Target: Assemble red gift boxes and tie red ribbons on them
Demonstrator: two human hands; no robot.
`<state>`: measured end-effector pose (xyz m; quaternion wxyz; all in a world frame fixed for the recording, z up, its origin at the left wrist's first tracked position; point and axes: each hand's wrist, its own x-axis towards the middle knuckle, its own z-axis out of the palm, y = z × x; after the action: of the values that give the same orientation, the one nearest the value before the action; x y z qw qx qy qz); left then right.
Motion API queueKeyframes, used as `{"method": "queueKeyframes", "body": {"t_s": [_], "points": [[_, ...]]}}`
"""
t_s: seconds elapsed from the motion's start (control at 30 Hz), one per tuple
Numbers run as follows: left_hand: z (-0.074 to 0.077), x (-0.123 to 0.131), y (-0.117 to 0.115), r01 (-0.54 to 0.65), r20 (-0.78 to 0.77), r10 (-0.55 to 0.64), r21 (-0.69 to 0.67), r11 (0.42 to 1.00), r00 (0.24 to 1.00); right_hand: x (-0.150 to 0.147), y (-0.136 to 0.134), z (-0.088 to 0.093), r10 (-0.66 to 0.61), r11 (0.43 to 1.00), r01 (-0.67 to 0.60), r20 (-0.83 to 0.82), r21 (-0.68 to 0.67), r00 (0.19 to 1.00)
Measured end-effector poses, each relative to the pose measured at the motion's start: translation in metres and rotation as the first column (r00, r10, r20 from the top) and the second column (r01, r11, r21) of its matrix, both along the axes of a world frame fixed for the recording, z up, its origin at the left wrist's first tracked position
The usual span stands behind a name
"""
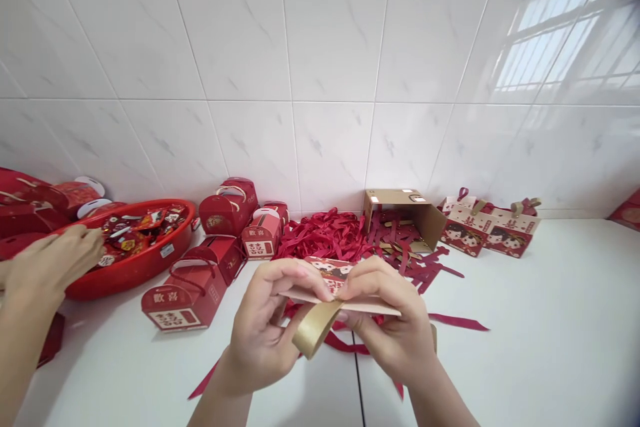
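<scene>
Left hand [267, 333], right hand [393, 328] — gold ribbon [315, 330] hangs between.

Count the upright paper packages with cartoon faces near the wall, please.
2: the left package and the right package, side by side toward the picture's right. More may be hidden behind them.

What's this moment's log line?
left hand: pinching red-cream card box; right hand: pinching same box; gold satin ribbon loop: between hands; other person's hand: at round red plastic basin
</scene>
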<state>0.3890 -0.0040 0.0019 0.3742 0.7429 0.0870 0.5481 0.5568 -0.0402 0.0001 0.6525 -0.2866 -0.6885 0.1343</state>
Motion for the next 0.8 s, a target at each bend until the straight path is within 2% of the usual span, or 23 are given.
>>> {"method": "queueKeyframes", "body": {"t_s": [0.23, 0.37, 0.47, 0.57, 0.63, 0.73, 0.8], "points": [[0.000, 0.013, 0.000, -0.187, -0.038, 0.184, -0.105, 0.977, 0.982, -0.003, 0.007, -0.006, -0.085, 0.985, 0.060, -0.152, -0.163, 0.985], [0.004, 0.017, -0.002, -0.212, -0.035, 0.210, -0.213, 0.954, 0.977, -0.009, 0.007, -0.007, -0.153, 0.970, 0.109, -0.197, -0.216, 0.968], [0.008, 0.012, -0.001, -0.216, -0.040, 0.212, -0.217, 0.952, 0.976, -0.012, 0.002, -0.004, -0.170, 0.969, 0.128, -0.199, -0.211, 0.965], [0.012, 0.002, 0.001, -0.210, -0.067, 0.203, -0.120, 0.970, 0.977, -0.005, -0.003, -0.002, -0.125, 0.970, 0.096, -0.117, -0.221, 0.985], [0.014, -0.004, 0.001, -0.230, -0.035, 0.228, -0.086, 0.969, 0.973, 0.007, -0.007, -0.001, -0.098, 0.967, 0.099, 0.013, -0.237, 0.995], [0.014, -0.007, 0.001, -0.251, -0.002, 0.251, -0.091, 0.964, 0.968, 0.030, -0.013, -0.004, -0.110, 0.960, 0.173, 0.272, -0.220, 0.956], [0.011, -0.004, 0.002, -0.246, -0.093, 0.239, -0.073, 0.966, 0.967, 0.045, -0.018, -0.010, -0.120, 0.948, 0.216, 0.364, -0.234, 0.924]]}}
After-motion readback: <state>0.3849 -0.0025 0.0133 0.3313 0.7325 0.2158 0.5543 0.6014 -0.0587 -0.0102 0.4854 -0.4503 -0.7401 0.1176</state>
